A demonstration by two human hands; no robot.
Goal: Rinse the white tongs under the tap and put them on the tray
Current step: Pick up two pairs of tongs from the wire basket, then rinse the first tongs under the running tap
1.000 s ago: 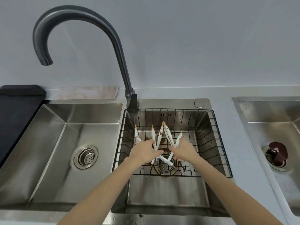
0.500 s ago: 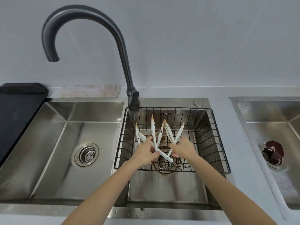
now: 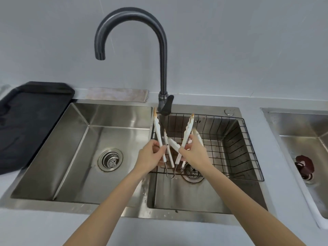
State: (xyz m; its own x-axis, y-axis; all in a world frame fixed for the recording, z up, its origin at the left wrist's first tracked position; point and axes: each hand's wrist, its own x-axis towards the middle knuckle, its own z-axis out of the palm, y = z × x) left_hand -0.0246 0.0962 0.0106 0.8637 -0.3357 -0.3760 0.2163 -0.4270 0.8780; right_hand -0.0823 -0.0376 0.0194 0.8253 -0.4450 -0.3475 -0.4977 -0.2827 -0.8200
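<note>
White tongs [image 3: 157, 127] w/ orange tips; black tray [image 3: 32, 121].

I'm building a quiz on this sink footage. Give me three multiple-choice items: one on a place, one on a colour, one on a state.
1. Where is the wire basket? A left basin; B right basin; C on the tray.
2. What colour is the tray? A white; B red; C black.
3. Is water running from the tap? A yes; B no.

B: the basket sits in the right basin.
C: the tray left of the sink is black.
B: no stream below the spout; the left hand and right hand hold white tongs beside it.
</note>
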